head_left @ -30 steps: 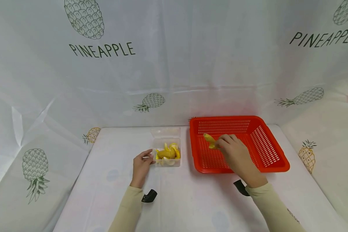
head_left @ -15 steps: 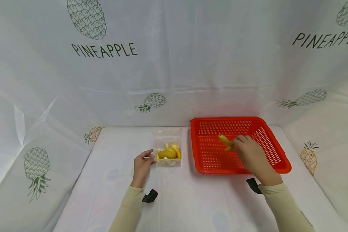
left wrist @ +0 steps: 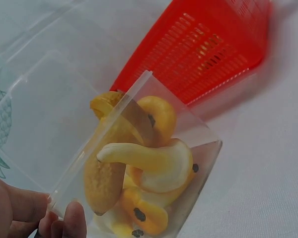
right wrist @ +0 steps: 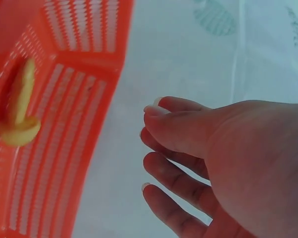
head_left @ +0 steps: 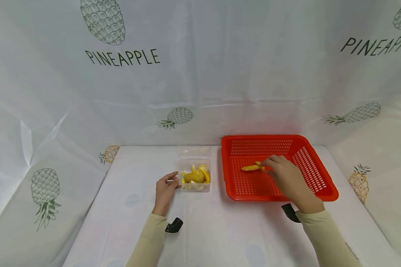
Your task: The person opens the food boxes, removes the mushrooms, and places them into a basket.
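A small clear plastic box (head_left: pixel 205 188) stands on the table with its lid up, holding several small toy bananas (head_left: pixel 194 177). My left hand (head_left: pixel 165 191) pinches the box's left side between thumb and fingers; the left wrist view shows the fingertips at its corner. One yellow toy banana (head_left: pixel 251 168) lies on the floor of the red basket (head_left: pixel 230 193). Just above and to the right of it hovers my right hand (head_left: pixel 284 180). In the right wrist view its fingers (right wrist: pixel 174 178) are loosely bent, with nothing between them, and the toy banana (right wrist: pixel 22 99) is apart from them.
The basket has tall slotted walls and stands right of the box, near the table's back edge. Behind it hangs a white sheet (head_left: pixel 207 74) printed with pineapples. The box's raised lid (head_left: pixel 194 152) leans back. White cloth (head_left: pixel 214 230) covers the table in front.
My right hand moved right over the basket holding the toy banana, then let it go; it now lies on the basket floor. The left hand stays at the box. The view shifted slightly.
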Motion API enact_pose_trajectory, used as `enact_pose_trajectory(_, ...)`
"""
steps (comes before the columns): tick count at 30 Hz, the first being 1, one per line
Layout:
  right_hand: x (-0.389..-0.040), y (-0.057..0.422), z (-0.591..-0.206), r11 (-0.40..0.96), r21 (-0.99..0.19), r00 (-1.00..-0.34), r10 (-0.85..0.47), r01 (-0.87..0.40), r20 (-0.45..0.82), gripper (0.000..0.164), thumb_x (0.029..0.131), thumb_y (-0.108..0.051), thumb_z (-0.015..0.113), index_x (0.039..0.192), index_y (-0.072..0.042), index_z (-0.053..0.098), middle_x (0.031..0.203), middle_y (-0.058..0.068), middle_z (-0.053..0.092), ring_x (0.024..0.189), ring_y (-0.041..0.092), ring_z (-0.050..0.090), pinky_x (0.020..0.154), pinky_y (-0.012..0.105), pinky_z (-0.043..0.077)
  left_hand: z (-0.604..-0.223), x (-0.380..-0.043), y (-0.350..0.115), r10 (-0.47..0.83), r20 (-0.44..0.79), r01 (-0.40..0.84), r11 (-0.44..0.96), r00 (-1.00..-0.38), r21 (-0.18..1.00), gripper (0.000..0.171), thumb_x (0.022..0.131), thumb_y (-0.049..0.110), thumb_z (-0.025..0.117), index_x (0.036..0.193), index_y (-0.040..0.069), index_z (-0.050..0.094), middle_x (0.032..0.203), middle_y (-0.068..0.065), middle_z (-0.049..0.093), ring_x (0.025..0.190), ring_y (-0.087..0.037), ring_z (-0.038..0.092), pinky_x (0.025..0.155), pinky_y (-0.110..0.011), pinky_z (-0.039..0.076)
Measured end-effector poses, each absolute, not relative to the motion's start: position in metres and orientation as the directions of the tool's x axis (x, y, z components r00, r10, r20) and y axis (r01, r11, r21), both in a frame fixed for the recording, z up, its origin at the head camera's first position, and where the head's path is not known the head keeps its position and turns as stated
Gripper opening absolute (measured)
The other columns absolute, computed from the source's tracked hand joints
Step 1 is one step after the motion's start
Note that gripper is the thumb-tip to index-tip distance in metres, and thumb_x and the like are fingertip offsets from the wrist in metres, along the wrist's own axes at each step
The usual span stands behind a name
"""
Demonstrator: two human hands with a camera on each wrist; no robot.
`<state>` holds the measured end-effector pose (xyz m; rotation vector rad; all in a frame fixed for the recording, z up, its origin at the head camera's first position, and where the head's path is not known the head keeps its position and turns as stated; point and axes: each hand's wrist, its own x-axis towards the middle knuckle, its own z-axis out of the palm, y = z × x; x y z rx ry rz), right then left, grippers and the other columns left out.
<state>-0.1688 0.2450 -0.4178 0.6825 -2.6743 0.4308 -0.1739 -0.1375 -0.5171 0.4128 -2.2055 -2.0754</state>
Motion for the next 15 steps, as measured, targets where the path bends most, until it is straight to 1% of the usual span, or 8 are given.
enact_pose_trajectory(3,-0.168,0.232,-0.413,0.819,-0.214,-0.814,-0.427,-0.533,0.393,0.030,0.078,0.009,0.088,0.102,-0.005,0.077,0.104,0.008,0.071,0.094,0.029,0.064,0.077,0.046,0.064,-0.517,-0.174,-0.138,-0.253,-0.117,-0.134,0.052,-0.960,0.990,0.033,0.103,-0.003,0.062,0.134,-0.013,0.065,0.106,-0.015,0.060,0.076,-0.009,0.062,0.079,-0.031,0.066)
enact_pose_trajectory(9,-0.174,0.201,-0.409,0.771,-0.223,-0.783,-0.498,-0.596,0.373,0.031,0.080,0.003,0.089,0.106,-0.006,0.077,0.106,0.007,0.072,0.095,0.027,0.065,0.079,0.042,0.065,-0.518,-0.174,-0.137,-0.264,-0.123,-0.145,0.066,-0.957,0.987,0.032,0.103,-0.002,0.063,0.133,-0.012,0.066,0.105,-0.015,0.061,0.076,-0.009,0.063,0.081,-0.035,0.067)
enact_pose_trajectory(12,-0.178,0.185,-0.409,0.745,-0.211,-0.757,-0.538,-0.633,0.371,0.031,0.081,0.003,0.088,0.109,-0.006,0.077,0.108,0.008,0.072,0.099,0.029,0.067,0.086,0.044,0.065,-0.517,-0.174,-0.137,-0.268,-0.120,-0.142,0.064,-0.956,0.988,0.032,0.103,-0.002,0.063,0.133,-0.012,0.066,0.106,-0.015,0.060,0.077,-0.010,0.062,0.081,-0.035,0.067)
enact_pose_trajectory(15,-0.182,0.169,-0.409,0.724,-0.199,-0.737,-0.574,-0.660,0.356,0.031,0.082,0.004,0.087,0.110,-0.006,0.077,0.110,0.008,0.073,0.102,0.029,0.068,0.089,0.043,0.065,-0.516,-0.174,-0.137,-0.270,-0.122,-0.144,0.063,-0.955,0.988,0.031,0.103,-0.002,0.063,0.132,-0.011,0.067,0.106,-0.015,0.060,0.077,-0.010,0.062,0.080,-0.034,0.067)
